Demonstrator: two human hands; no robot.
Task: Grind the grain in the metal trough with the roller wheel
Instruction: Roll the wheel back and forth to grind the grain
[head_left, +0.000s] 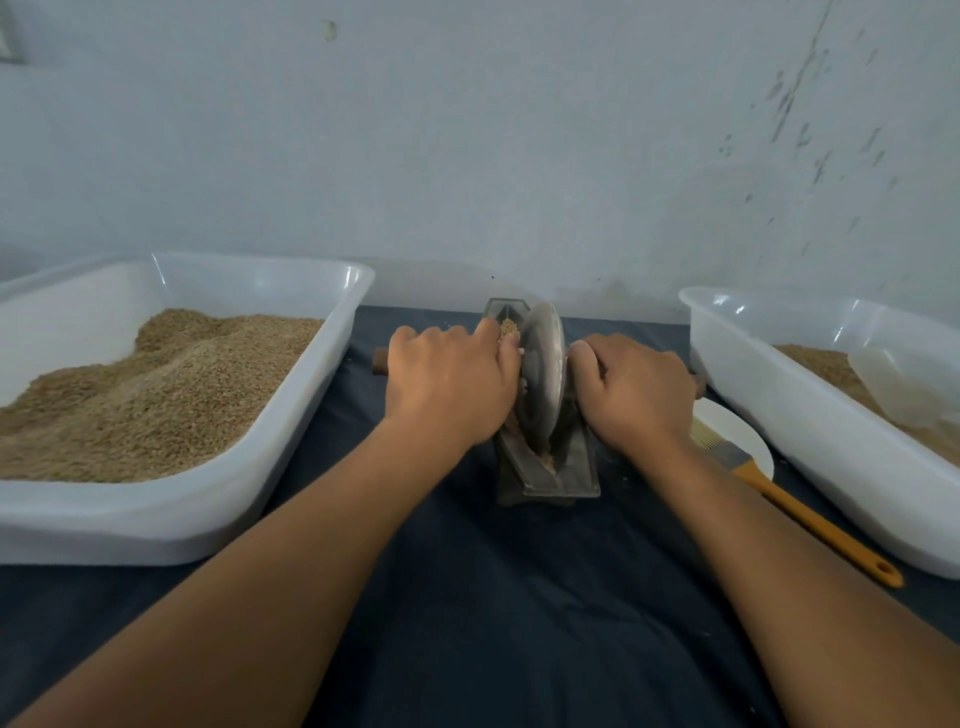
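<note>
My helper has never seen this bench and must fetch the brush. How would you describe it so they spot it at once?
Start at the white tub on the right side of the dark cloth. Just left of its near wall lies the brush, bristles resting on a small white plate. It is the only thing with a long orange handle.

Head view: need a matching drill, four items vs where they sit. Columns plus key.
1 roller wheel
2 brush
3 left tub
4 scoop

A lying in the right tub's grain
B heaped with grain
C upright in the metal trough, a hand on each side
D on the dark cloth, bristles over a white plate

Pairs: 1-C, 2-D, 3-B, 4-A
</note>
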